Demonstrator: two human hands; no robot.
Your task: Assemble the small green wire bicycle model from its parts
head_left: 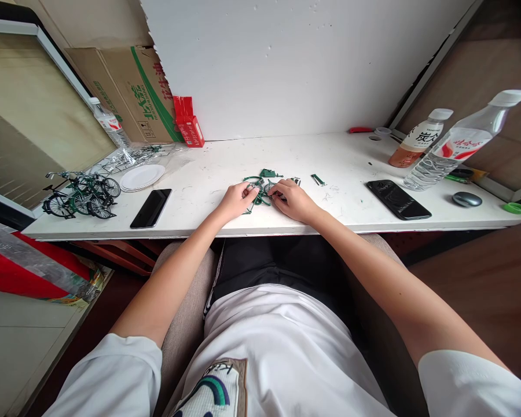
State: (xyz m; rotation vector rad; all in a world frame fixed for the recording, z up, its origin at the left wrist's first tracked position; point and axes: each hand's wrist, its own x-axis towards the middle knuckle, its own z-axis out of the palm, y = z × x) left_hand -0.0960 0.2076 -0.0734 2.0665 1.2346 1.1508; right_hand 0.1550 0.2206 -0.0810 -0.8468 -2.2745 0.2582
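Note:
Small dark-green model bicycle parts [260, 200] lie between my two hands on the white table. My left hand [238, 200] is closed, its thumb and fingertips pinching a thin green bicycle part. My right hand [294, 201] is curled opposite, fingertips closed at a small spoked wheel [268, 187]; the fingers cover part of what it grips. Just beyond the hands sits a green plastic piece [268, 173]. A narrow green part [318, 180] lies to the right of my right hand. Several assembled model bicycles [84, 197] stand clustered at the table's left end.
Left of my hands are a phone [151, 208], white paper plates [142, 177], a red box [189, 124] and a water bottle [110, 124]. On the right stand a black phone [397, 198], a mouse [467, 199], a brown drink bottle [419, 139] and a large water bottle [455, 147].

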